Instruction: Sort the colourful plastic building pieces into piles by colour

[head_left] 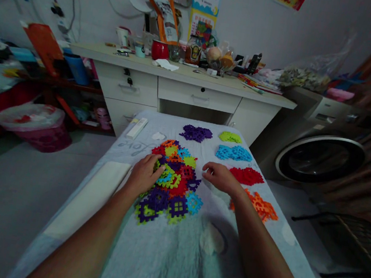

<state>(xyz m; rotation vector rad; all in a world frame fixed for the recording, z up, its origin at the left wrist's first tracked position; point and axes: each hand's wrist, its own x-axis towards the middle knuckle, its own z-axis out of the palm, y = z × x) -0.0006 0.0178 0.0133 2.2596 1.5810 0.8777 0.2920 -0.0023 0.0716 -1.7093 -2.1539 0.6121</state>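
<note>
A mixed heap of flat plastic interlocking pieces point(179, 186) in purple, red, green, blue and orange lies mid-table. My left hand point(145, 173) rests at the heap's left edge, thumb and fingers apart around its green pieces. To the right of the heap, my right hand point(219, 176) hovers with fingers curled; nothing shows in them. Sorted by colour, further piles sit around: purple pieces point(196, 133) at the back, then green pieces point(230, 137), blue pieces point(234, 153), red pieces point(247, 176) and orange pieces point(260, 206) down the right side, the last partly behind my right forearm.
A pale cloth point(169, 256) covers the table. Along its left side lie a long whitish board point(90, 199) and a small white box point(137, 127). Behind stands a cluttered white desk point(198, 95). A washing machine point(311, 129) is at right, a pink bin point(39, 132) at left.
</note>
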